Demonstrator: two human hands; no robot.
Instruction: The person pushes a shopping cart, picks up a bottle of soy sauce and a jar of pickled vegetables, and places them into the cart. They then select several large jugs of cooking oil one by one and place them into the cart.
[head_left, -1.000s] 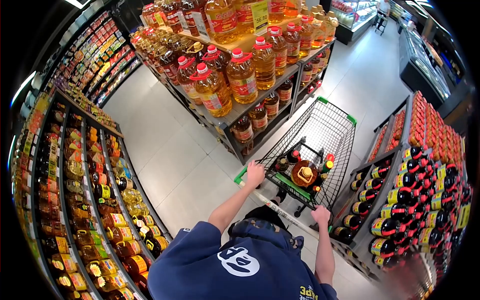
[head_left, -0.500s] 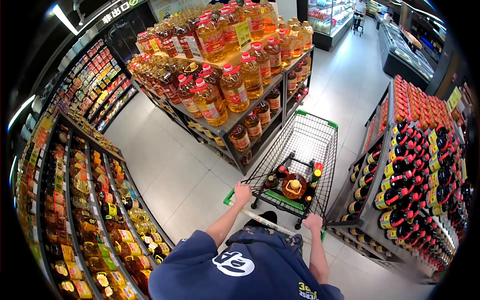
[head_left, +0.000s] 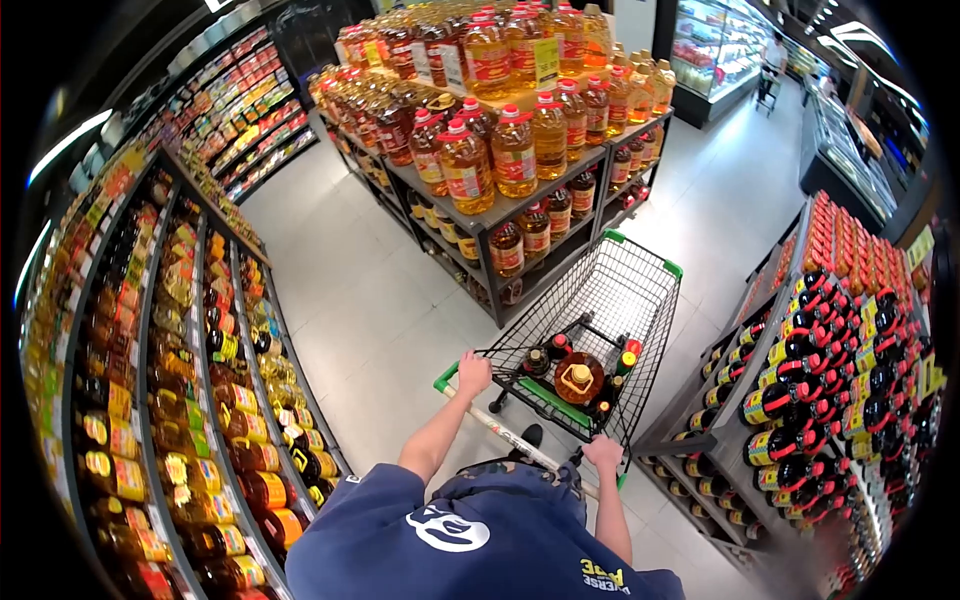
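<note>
Both hands grip the push bar of a wire shopping cart [head_left: 655, 300] with green corner caps. My left hand [head_left: 474, 373] is closed near the bar's green left end. Further right, my right hand [head_left: 603, 452] wraps round the other end of the white handle [head_left: 510, 432]. In the near part of the basket stand a large oil bottle [head_left: 578, 380] with a pale cap and handle, a bottle with a yellow-and-red top [head_left: 627, 360], and several dark bottles [head_left: 537, 360]. The far part of the basket shows bare wire mesh.
Ahead, a display stand [head_left: 490, 215] carries many large oil bottles and a yellow price tag [head_left: 546, 60]. Shelves of bottles [head_left: 190, 400] line my left. On my right, a rack [head_left: 720, 430] holds dark bottles with red handles. A distant person [head_left: 775, 58] stands by a refrigerated case [head_left: 715, 50].
My view has turned slightly left, so the display stand and aisle sit further right. Both hands stay on the handle, and the cart has angled slightly.
</note>
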